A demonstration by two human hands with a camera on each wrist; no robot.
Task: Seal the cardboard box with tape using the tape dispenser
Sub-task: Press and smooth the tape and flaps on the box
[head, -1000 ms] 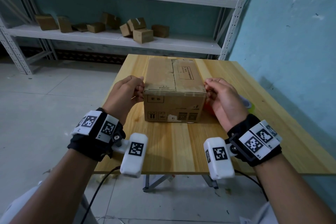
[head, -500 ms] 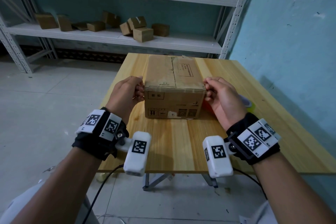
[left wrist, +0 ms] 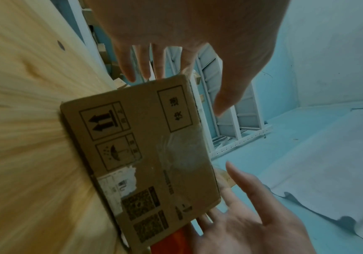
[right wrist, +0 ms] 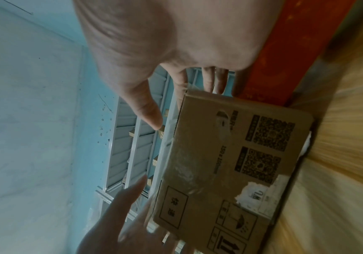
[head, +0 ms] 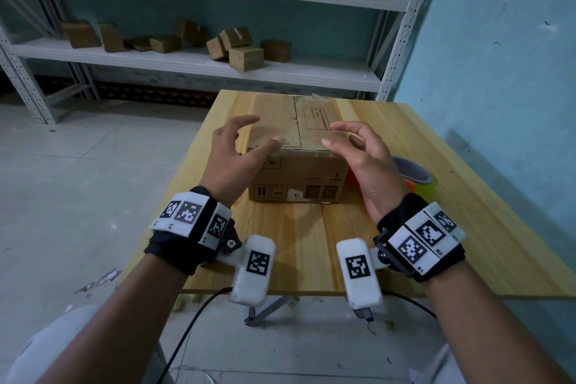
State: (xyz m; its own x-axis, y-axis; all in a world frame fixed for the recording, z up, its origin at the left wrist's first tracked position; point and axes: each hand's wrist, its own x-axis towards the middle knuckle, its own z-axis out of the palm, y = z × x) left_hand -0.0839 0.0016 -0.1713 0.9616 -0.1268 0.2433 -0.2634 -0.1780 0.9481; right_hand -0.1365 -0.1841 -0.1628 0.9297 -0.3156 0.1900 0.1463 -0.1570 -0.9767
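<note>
cardboard box sits on the wooden table — we've let go of its sides; our left hand and right hand now hover above it, fingers loosely spread, holding nothing.

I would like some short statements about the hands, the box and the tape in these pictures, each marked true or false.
1. Both hands grip the sides of the box. False: the left hand and right hand hover open above the cardboard box.
2. The box stands on the wooden table. True.
3. The tape dispenser lies to the right of the box. True.
4. The right hand holds the tape dispenser. False: it holds nothing.
5. The top flaps of the box stand open. False: they lie closed.
</note>
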